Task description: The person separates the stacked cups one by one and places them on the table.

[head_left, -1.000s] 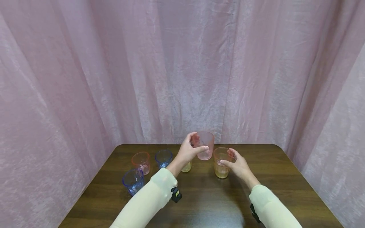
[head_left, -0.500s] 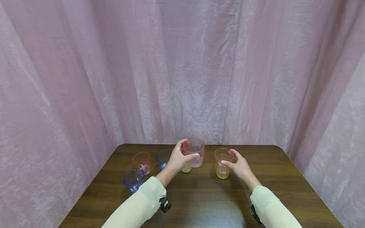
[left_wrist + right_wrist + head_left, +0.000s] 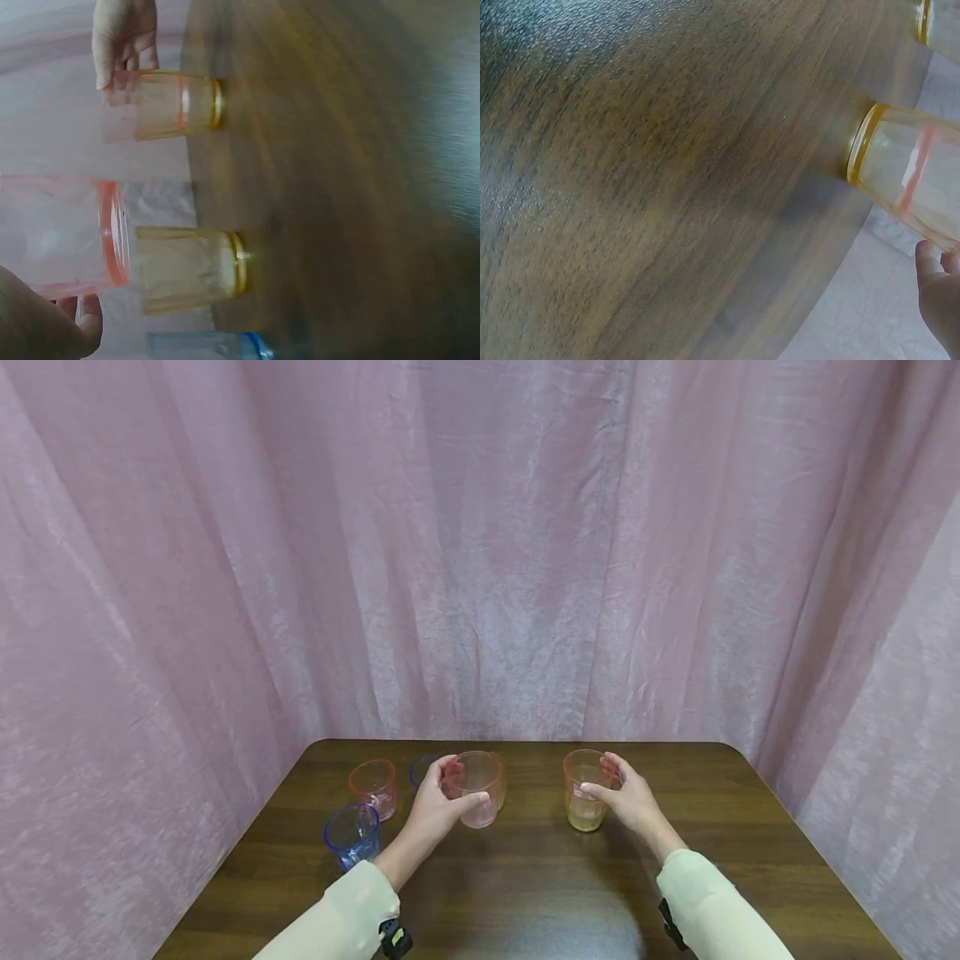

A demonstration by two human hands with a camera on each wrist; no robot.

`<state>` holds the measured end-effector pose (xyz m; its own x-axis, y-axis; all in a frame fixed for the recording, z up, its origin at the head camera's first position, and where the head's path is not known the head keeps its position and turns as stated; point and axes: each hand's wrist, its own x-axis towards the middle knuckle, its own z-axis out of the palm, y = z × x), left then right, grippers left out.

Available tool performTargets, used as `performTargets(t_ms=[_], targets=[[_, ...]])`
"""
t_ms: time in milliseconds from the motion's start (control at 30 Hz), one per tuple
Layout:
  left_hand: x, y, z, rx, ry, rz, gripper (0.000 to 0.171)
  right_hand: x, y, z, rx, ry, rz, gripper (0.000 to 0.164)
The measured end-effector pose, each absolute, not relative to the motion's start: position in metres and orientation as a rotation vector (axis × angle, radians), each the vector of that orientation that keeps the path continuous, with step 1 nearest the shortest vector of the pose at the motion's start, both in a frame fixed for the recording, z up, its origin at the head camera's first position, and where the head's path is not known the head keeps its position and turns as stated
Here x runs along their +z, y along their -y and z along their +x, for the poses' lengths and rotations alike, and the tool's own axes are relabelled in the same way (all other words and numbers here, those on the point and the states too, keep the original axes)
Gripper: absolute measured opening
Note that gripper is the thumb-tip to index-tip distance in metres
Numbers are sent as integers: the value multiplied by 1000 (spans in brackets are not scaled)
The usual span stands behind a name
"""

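Note:
In the head view my left hand (image 3: pixel 423 818) grips a clear pink cup (image 3: pixel 480 781) by its side, thumb toward me. Behind that cup, largely hidden in the head view, a yellow cup (image 3: pixel 187 270) stands on the table; the left wrist view shows the pink cup's base close over its rim. To the right my right hand (image 3: pixel 633 802) holds a stack of two cups between thumb and fingers. A pink cup (image 3: pixel 588 764) is nested in a yellow cup (image 3: pixel 585 818), which stands upright on the table.
Left of the left hand, another pink cup (image 3: pixel 378 802) stands upright, with a blue cup (image 3: pixel 356 843) nearer me. A second blue cup (image 3: pixel 420 768) is partly hidden behind the left hand. Pink curtains (image 3: pixel 517 568) hang behind the brown wooden table (image 3: pixel 525 885).
My left hand has carried its pink cup left and down from beside the right-hand stack, to in front of the standing yellow cup. The right hand has stayed at its stack.

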<state>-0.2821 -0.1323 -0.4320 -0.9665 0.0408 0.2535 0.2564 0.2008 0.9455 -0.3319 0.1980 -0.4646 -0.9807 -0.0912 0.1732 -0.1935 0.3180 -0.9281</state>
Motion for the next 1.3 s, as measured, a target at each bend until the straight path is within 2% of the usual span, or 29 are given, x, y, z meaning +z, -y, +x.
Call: performTargets(t_ms=[400,1300], targets=[[-471,155,-268,-1804,2256,-119,83,-465,-201,-333,1768,2477,277,86],[-504,178,-246,-1812,2279,-7,85,-466,-200,-332,1761,2507,271,89]])
